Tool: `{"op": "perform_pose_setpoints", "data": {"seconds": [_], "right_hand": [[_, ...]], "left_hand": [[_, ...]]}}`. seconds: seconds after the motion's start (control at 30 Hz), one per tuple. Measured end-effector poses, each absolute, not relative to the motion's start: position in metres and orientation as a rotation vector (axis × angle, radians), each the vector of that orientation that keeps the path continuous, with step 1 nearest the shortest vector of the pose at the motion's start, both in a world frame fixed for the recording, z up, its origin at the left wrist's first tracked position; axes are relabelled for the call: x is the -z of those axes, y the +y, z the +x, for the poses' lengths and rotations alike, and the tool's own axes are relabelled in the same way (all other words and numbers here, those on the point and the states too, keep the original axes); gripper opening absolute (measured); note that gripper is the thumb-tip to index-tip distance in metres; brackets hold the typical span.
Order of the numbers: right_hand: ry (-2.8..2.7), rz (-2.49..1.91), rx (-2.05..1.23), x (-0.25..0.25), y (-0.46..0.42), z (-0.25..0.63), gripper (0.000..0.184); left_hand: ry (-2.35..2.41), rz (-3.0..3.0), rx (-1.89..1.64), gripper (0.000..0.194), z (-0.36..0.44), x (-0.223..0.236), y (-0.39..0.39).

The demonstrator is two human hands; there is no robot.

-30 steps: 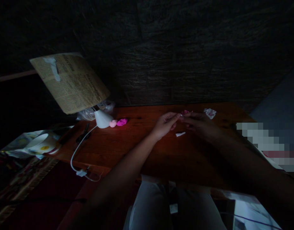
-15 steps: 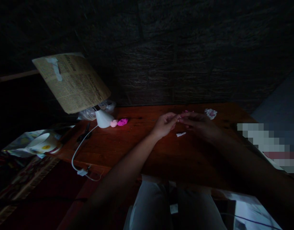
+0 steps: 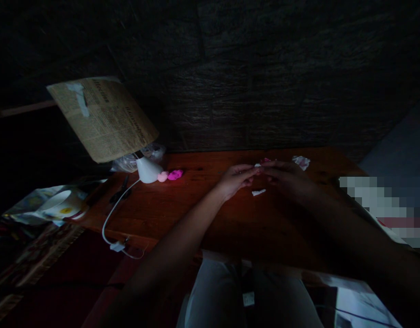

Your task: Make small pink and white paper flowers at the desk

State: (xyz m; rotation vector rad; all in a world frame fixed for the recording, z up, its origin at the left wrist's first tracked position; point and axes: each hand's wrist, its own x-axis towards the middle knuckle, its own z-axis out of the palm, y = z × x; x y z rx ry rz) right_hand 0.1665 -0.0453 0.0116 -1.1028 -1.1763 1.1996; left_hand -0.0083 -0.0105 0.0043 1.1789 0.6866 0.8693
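Note:
My left hand [image 3: 235, 181] and my right hand [image 3: 285, 177] meet above the wooden table [image 3: 182, 205]. Their thumbs and fingertips pinch a small white piece [image 3: 257, 165]; its material is too small and dim to tell. Just behind my right fingers, a dark pink crumpled bit [image 3: 265, 160] shows in part. Below the hands a narrow white strip [image 3: 258, 192] lies on the wood. Right of my right hand sits a crumpled whitish-pink wrapper-like scrap [image 3: 301, 162].
To the left stands a lamp with a newsprint shade [image 3: 103, 118] and white base [image 3: 148, 171]. Beside it lie a pale pink lump [image 3: 162, 176] and a bright pink lump [image 3: 175, 174]. Dark scissors [image 3: 122, 191], a white cable [image 3: 105, 228] and a white cup [image 3: 64, 205] are farther left.
The fingertips shift slightly around the small white piece, which now shows a little more above them. Both hands stay in nearly the same place; the things on the table have not moved.

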Motion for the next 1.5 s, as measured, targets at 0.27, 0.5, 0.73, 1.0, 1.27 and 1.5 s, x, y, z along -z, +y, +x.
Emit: {"op": "perform_pose_setpoints", "data": {"seconds": [0.27, 0.5, 0.73, 1.0, 1.27, 1.5], "right_hand": [[-1.183, -1.081, -1.211, -0.009, -0.043, 0.167, 0.038], [-1.253, -1.091, -1.168, -0.005, -0.042, 0.169, 0.032], [-1.223, -1.119, -1.184, -0.007, -0.043, 0.169, 0.034], [-1.179, -1.094, -1.237, -0.007, -0.043, 0.166, 0.036], [-1.252, -1.118, -1.181, -0.005, -0.042, 0.168, 0.032], [-1.114, -1.127, -1.176, -0.013, -0.044, 0.167, 0.036]], "left_hand": [[0.661, 1.387, -1.001, 0.038, -0.006, 0.0, -0.008], [0.729, 1.464, -0.966, 0.031, -0.005, 0.0, -0.008], [0.77, 1.538, -0.929, 0.035, -0.003, -0.002, -0.012], [0.756, 1.709, -0.973, 0.029, -0.005, -0.002, -0.011], [0.763, 1.882, -0.965, 0.026, -0.006, 0.003, -0.008], [0.829, 2.232, -0.731, 0.04, -0.017, -0.001, -0.014]]}}
